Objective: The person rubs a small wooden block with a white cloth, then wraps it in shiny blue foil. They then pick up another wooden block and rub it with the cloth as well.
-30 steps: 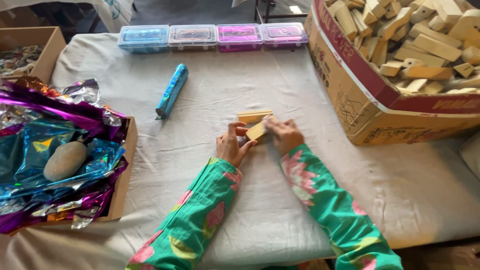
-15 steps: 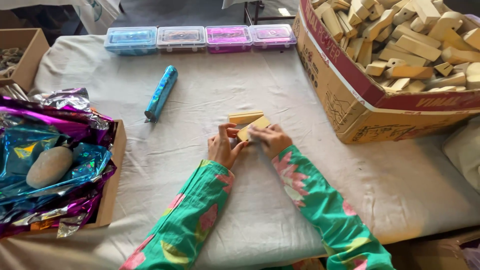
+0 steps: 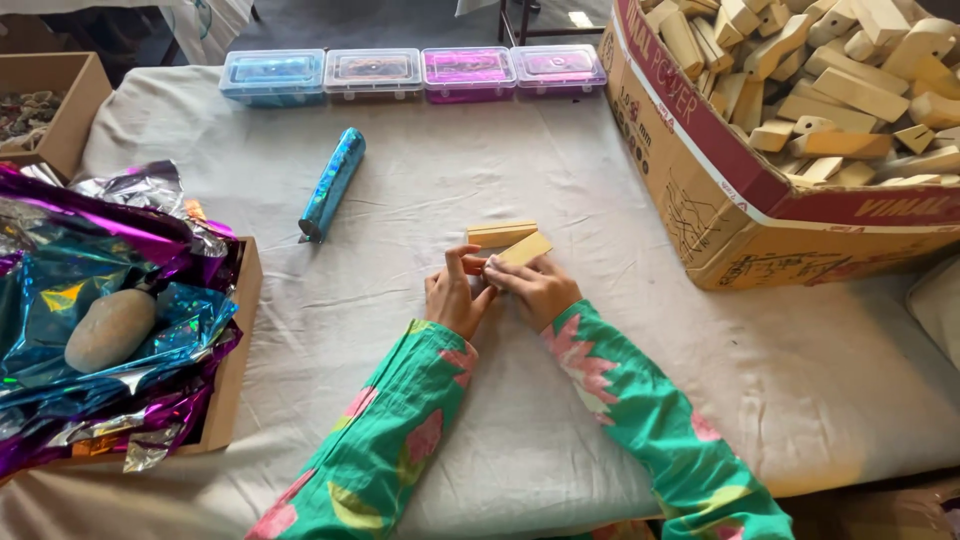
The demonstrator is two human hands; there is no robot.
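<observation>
Holding steady at mid-surface, both hands meet on a small wooden block (image 3: 524, 249), tilted, its far end resting against a second block (image 3: 501, 233) lying flat on the cloth-covered surface (image 3: 600, 400). The left hand (image 3: 455, 295) pinches the near end, fingers narrow around it; the right hand (image 3: 537, 287) cups it from the other side, fingers closed on the wood. It looks light, stiff, smooth-sided, so gripping the long flat faces seems safest. Off to the left lies a blue foil roll (image 3: 333, 183), with a box of crumpled foil sheets (image 3: 100, 320) beyond. A big carton of wooden pieces (image 3: 800, 120) sits right.
</observation>
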